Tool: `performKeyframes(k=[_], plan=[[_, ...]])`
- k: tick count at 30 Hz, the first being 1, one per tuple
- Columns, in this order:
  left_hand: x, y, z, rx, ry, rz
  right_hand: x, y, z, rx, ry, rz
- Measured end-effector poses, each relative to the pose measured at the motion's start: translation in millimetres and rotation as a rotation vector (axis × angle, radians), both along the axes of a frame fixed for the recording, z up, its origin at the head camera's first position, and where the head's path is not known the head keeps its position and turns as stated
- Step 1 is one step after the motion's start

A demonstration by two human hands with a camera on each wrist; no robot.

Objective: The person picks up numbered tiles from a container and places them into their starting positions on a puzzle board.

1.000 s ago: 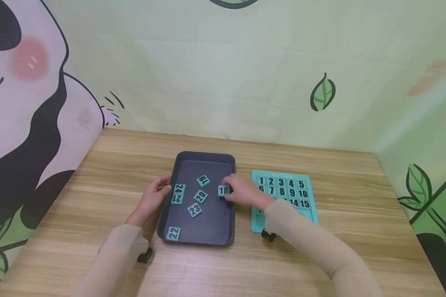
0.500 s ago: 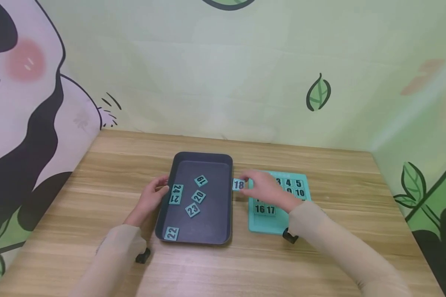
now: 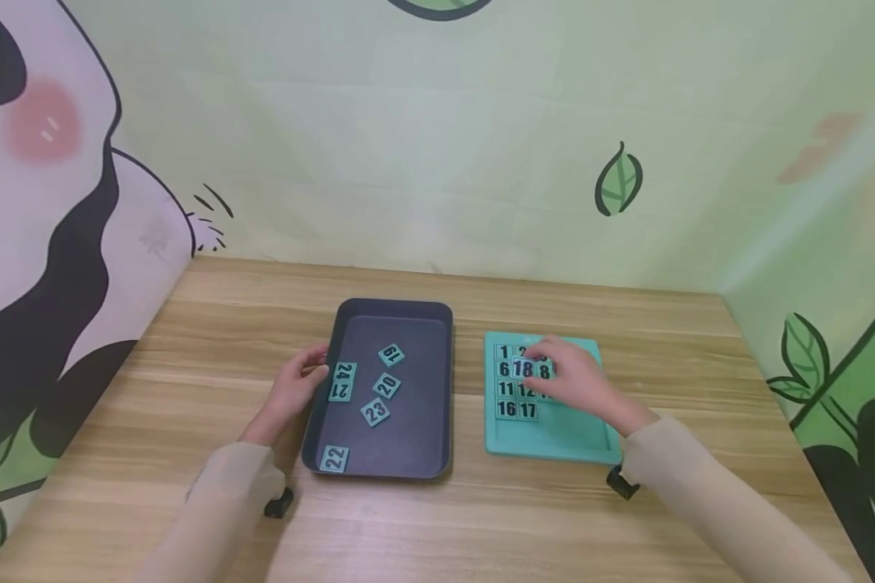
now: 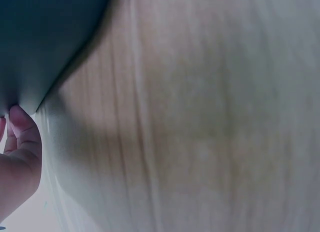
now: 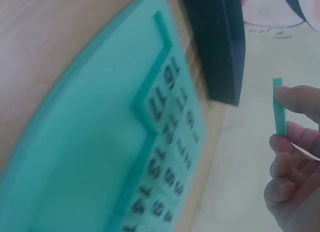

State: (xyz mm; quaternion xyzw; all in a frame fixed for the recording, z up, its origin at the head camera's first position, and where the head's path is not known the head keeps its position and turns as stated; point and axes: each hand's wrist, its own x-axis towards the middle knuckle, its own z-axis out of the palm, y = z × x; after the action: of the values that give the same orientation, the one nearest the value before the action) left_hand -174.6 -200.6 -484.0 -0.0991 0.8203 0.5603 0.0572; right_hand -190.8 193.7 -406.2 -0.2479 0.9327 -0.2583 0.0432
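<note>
While the right hand (image 3: 579, 385) pinches tile 18 (image 3: 522, 369) between thumb and fingertips (image 5: 295, 99), it holds the tile in the air above the board (image 3: 547, 441), over the upper rows of set tiles. The wrist view shows the tile (image 5: 279, 106) edge-on, clear of the board (image 5: 75, 157). Left hand (image 3: 295, 390) rests against the left wall of the tray (image 3: 394, 309), fingers curled loosely at the rim; whether they actually grip it, cannot tell. Tiles 19 (image 3: 390, 354), 20 (image 3: 386, 385), 21 (image 3: 341, 390), 22 (image 3: 334, 458), 23 (image 3: 375, 411) and 24 (image 3: 344, 372) lie loose in the tray. Board rows end at 16 (image 3: 506, 409), 17 (image 3: 528, 410). Both stand on a wooden table (image 3: 189, 324).
</note>
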Motion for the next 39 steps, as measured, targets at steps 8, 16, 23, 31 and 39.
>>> performKeyframes(k=[8,16,23,31,39], plan=[[0.2,-0.4,0.3,-0.004,0.004,-0.005,5.4,24.3,-17.5,-0.006,-0.003,-0.013],[0.6,-0.5,0.1,-0.006,0.012,-0.009,13.0,38.5,-37.0,0.047,-0.040,-0.059],[0.9,-0.7,0.1,-0.006,0.008,-0.009,17.4,45.5,-51.8,0.070,-0.032,-0.054],[1.0,-0.7,-0.8,-0.016,0.006,-0.012,20.6,46.1,-64.5,0.109,-0.017,-0.065],[0.4,-0.7,-0.7,-0.014,0.012,-0.015,20.9,43.3,-71.3,0.163,0.054,-0.063]])
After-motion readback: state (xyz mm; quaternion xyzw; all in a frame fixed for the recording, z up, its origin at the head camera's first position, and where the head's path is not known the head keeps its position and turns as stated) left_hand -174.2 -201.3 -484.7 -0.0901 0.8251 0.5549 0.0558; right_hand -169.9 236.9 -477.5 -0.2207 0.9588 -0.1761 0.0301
